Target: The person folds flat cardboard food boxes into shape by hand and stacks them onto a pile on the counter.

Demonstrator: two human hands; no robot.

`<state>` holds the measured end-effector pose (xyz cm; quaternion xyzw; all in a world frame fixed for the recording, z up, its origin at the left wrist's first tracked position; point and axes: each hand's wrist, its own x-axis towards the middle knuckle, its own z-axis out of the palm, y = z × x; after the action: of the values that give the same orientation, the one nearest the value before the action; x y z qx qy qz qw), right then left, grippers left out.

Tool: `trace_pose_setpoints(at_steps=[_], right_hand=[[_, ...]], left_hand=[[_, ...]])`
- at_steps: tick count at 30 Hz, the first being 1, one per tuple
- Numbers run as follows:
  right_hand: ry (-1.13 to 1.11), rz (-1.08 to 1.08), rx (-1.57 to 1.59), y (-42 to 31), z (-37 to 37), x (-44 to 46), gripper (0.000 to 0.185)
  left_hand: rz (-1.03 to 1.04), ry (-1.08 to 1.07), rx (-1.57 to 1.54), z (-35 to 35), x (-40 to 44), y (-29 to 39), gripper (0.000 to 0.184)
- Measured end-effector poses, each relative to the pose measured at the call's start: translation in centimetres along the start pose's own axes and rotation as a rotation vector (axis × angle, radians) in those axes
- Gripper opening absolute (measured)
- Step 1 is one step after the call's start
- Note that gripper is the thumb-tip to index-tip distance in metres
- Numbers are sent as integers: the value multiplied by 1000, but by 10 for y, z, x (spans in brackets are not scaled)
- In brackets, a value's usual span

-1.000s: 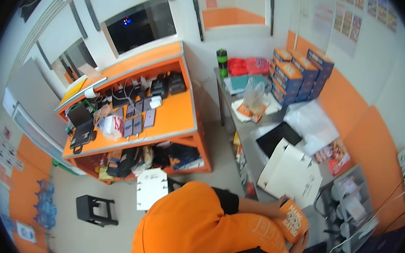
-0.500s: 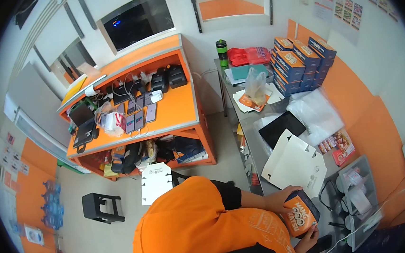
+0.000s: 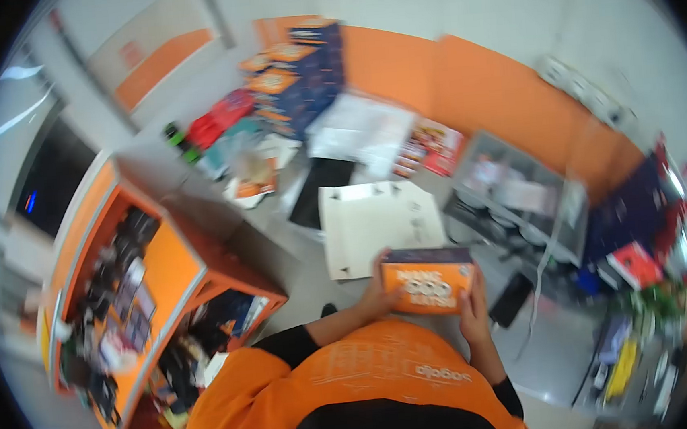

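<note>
With both forearms (image 3: 488,355) angled inward, the left hand (image 3: 376,294) and right hand (image 3: 474,311) grasped opposite ends of an orange-and-navy Katsu box (image 3: 427,283) before the orange shirt (image 3: 371,356).

A phone (image 3: 512,300) lies right of the box (image 3: 425,283).

your right hand (image 3: 474,313) hides part of the right end of the orange box (image 3: 426,285), whose lettering is blurred. the box hides some of the cream cardboard (image 3: 376,220). you can't read the stacked boxes (image 3: 275,83) or make out everything in the grey bin (image 3: 577,224). the bottom edge cuts off your orange shirt (image 3: 354,355).
</note>
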<state>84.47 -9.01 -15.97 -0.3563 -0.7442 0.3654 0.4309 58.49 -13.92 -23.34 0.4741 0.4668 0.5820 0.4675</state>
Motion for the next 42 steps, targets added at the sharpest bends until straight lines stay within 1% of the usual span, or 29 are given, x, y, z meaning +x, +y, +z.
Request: trace_pose_setpoints(at_steps=[1, 2, 5, 8, 11, 14, 17, 23, 26, 29, 32, 35, 38, 41, 42], right_hand=[[-29, 59, 16, -5, -3, 2, 58], [-65, 69, -43, -7, -6, 3, 63], [-90, 93, -13, -50, -15, 15, 63], [-49, -15, -216, -45, -7, 10, 69], [-8, -61, -299, -45, -11, 10, 78], [68, 78, -75, -50, -11, 9, 87], [110, 140, -39, -37, -7, 6, 93], [162, 161, -95, -21, -5, 0, 92], [131, 193, -25, -1, -3, -6, 88], [63, 340, -13, 17, 0, -14, 78], [76, 567, 188, 40, 13, -31, 68], [-14, 741, 208, 57, 14, -44, 64], [-117, 729, -111, 71, 17, -56, 71], [-109, 760, -197, 60, 16, -52, 70], [-91, 715, -321, 50, 15, -48, 71]], left_hand=[[-101, -50, -121, 5, -1, 37, 91], [-64, -86, -163, 12, -1, 61, 87], [35, -134, -68, 7, 4, 52, 84], [-100, -56, 2, 8, 7, 58, 67], [-4, -92, 115, -3, 19, 41, 49], [-70, -93, -37, 2, 19, 45, 42], [-208, -57, 66, -1, 20, 50, 45], [-215, -73, 637, 8, 28, 84, 39], [-311, -113, 636, 12, 30, 90, 43], [-364, -219, 713, 11, 28, 72, 48], [-225, -276, 619, 8, 21, 38, 48], [-392, -336, 568, 9, 18, 20, 50], [-205, -396, 727, 5, 9, -14, 55], [-41, -371, 850, 3, 5, -36, 57], [-65, -375, 917, 5, 5, -36, 63]])
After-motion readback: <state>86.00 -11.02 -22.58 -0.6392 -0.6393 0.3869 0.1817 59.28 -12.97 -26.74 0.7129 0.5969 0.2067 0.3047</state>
